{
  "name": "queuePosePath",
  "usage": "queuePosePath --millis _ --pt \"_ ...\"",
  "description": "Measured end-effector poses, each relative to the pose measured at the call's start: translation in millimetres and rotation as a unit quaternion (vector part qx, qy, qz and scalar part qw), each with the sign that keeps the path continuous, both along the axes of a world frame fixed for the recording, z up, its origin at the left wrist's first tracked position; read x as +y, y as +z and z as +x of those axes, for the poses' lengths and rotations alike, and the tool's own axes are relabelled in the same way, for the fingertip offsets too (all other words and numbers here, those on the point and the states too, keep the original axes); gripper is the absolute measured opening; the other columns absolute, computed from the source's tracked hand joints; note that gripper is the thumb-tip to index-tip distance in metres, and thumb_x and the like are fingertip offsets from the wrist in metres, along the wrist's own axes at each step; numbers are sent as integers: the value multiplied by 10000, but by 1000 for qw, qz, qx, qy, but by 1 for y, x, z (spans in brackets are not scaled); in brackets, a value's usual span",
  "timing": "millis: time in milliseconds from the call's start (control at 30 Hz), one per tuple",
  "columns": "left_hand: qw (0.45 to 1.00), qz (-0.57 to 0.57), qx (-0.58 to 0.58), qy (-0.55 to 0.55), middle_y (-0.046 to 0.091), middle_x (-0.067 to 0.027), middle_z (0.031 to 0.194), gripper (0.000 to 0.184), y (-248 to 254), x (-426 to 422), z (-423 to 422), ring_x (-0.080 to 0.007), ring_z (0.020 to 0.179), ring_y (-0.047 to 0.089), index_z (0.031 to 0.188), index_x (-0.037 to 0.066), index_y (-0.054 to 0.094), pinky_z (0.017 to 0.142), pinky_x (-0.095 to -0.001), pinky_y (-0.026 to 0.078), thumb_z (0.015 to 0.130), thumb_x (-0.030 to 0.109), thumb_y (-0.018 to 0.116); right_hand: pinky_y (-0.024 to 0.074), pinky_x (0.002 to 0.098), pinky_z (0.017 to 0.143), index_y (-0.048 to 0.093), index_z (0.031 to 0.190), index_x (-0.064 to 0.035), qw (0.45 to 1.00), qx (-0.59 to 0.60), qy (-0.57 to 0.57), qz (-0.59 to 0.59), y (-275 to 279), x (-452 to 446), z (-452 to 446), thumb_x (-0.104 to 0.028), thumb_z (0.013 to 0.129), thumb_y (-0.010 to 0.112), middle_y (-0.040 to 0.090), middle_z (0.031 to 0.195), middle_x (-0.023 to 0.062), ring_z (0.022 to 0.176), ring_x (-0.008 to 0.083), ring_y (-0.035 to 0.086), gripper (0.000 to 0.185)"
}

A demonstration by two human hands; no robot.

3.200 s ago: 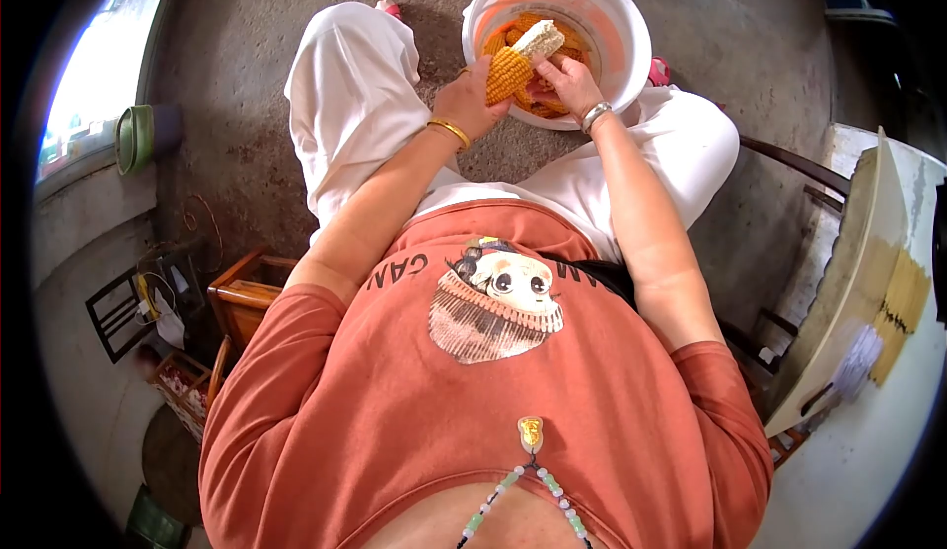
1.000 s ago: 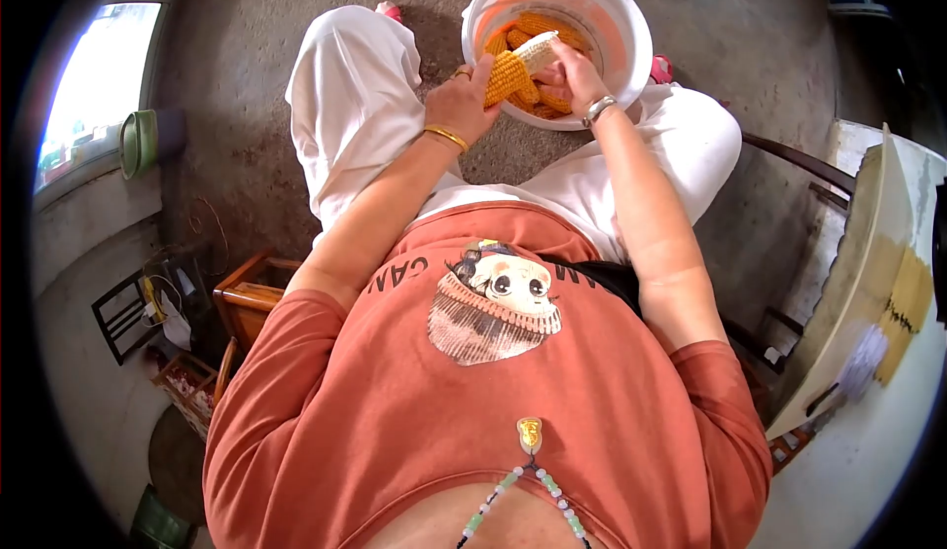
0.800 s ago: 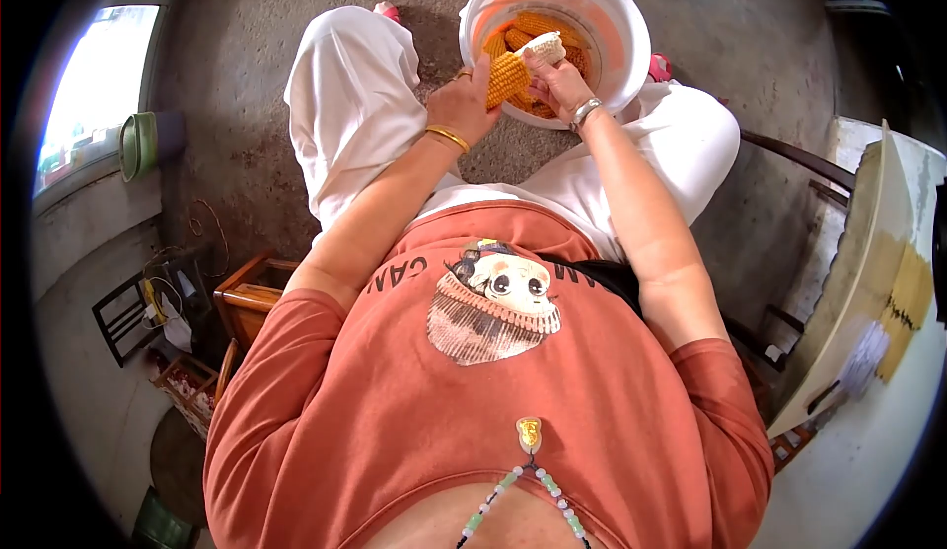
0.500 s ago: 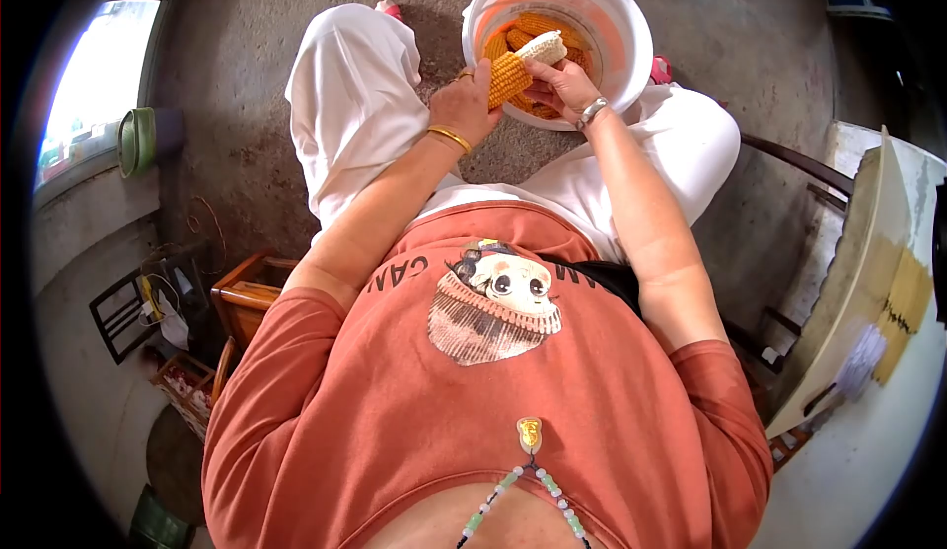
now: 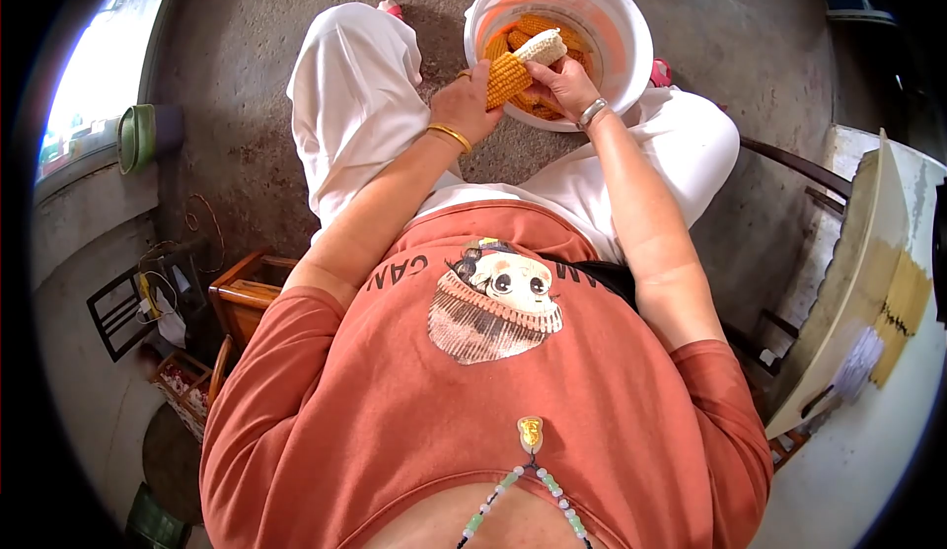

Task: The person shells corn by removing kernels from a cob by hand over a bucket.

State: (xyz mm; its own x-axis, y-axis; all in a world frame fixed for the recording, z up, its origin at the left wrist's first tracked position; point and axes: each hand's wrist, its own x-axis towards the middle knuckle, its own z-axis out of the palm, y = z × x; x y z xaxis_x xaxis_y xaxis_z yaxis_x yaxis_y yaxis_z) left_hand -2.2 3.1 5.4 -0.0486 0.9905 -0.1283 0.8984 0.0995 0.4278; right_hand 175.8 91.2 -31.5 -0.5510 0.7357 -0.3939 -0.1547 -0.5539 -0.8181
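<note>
A partly shelled corn cob (image 5: pixel 508 80) is held at a slant over the near rim of a white bucket (image 5: pixel 631 51). Yellow-orange kernels cover its lower left part, while the upper right end is bare and white. My left hand (image 5: pixel 460 107), with a gold bangle at the wrist, is closed around the kernel-covered end. My right hand (image 5: pixel 568 89), wearing a silver band, pinches the cob beside the line between kernels and bare core; some of its fingertips are hidden. Inside the bucket lie several whole yellow corn cobs (image 5: pixel 538 24).
My white-trousered knees flank the bucket on a grey concrete floor (image 5: pixel 256 85). To the left are a wooden stool (image 5: pixel 247 297) and a green container (image 5: pixel 138 140) by the window. A pale board (image 5: pixel 838 283) leans at the right, near a dark chair rail (image 5: pixel 799 164).
Both hands keep their hold on the cob. The right thumb and fingers have shifted slightly against it; the cob has barely moved.
</note>
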Motion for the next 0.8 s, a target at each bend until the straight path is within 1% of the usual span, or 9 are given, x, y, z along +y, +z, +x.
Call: queuePosePath --millis 167,267,300,367,467,567,667,767,800 --pt "999 20 -37 1 629 -175 984 608 -12 1 -3 -360 890 623 1258 138 398 739 -459 503 747 316 676 553 333 850 473 1206 -4 1000 0 4 8 -2 0 1 -174 852 676 540 1185 77 1052 185 566 443" --pt "998 22 -52 -1 631 -177 984 586 -16 2 -4 -362 889 623 1237 134 405 740 -460 501 750 319 673 553 321 808 548 1121 12 999 -19 -28 36 5 -4 -3 -271 849 678 624 1040 90 963 184 621 413" --pt "998 22 -53 1 631 -175 984 581 -15 2 -4 -360 888 624 1231 133 406 735 -461 501 750 319 674 549 327 779 580 1060 1 984 -147 2 102 10 -3 -2 -311 845 672 640 965 97 912 197 636 390" --pt "998 21 -56 4 632 -171 983 572 -16 2 -3 -358 885 625 1220 130 408 725 -462 502 750 319 674 542 340 722 643 938 -20 890 -391 62 226 30 1 1 -392 837 660 670 816 113 810 223 667 386" --pt "999 4 -33 2 631 -165 969 583 -9 2 0 -353 869 629 1223 126 403 704 -461 505 749 323 679 513 385 657 661 760 -71 754 -555 106 335 67 -5 0 -435 813 645 641 669 141 688 292 653 369" --pt "1000 3 16 -25 628 -160 943 606 -1 1 1 -335 847 637 1231 109 396 673 -451 512 746 328 686 511 397 633 640 720 -80 803 -440 36 400 53 -9 4 -342 800 663 649 711 144 674 313 640 275" --pt "998 -6 54 -29 612 -152 944 623 8 1 6 -315 817 643 1231 84 396 651 -431 520 737 308 703 514 387 635 635 720 -63 806 -373 -17 460 32 -7 3 -279 789 664 646 705 148 671 309 638 228" --pt "995 34 87 -46 592 -143 958 642 0 -1 8 -309 794 644 1236 67 397 635 -414 526 724 281 720 515 367 654 653 756 -47 823 -377 -15 424 32 -7 1 -263 795 663 658 736 154 699 292 648 220" --pt "995 35 87 -46 587 -141 959 648 -1 -1 9 -309 790 643 1240 65 396 635 -412 526 721 275 724 515 361 660 659 769 -45 846 -363 -16 390 30 -7 1 -269 797 663 662 746 153 704 286 651 225"
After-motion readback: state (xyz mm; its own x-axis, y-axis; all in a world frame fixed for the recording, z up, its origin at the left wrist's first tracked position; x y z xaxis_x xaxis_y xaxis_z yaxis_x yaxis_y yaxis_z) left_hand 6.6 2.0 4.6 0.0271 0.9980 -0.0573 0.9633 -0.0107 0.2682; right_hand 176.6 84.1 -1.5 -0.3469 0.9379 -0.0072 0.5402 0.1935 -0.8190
